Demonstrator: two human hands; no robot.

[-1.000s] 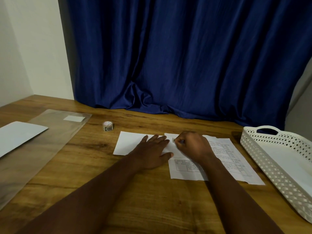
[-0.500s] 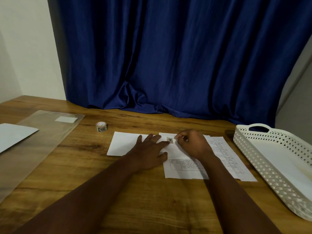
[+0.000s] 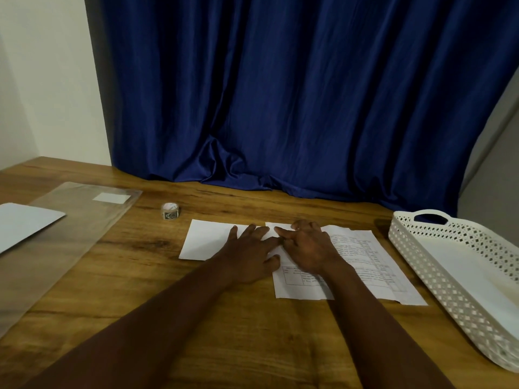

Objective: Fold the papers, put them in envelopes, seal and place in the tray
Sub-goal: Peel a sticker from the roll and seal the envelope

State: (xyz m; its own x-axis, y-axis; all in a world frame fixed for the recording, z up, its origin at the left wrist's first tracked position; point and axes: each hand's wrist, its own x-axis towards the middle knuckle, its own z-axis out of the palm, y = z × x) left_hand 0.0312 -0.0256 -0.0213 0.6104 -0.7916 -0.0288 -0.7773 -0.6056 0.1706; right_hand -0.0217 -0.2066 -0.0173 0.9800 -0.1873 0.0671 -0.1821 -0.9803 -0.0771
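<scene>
I see my left hand [image 3: 250, 255] pressed flat, fingers spread, on the white envelope [image 3: 209, 239] at frame centre. My right hand [image 3: 308, 249], grasping nothing, presses an extended finger beside it, over printed papers [image 3: 373, 265]. The white tray [image 3: 460, 265] sits far right.

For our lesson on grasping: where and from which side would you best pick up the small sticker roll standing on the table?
Probably pinch the sticker roll across its curved outer wall, coming straight down from above. It lies flat with its open core facing up on the bare wooden table, apart from the white envelope and clear plastic sheet, so both sides are free.
</scene>
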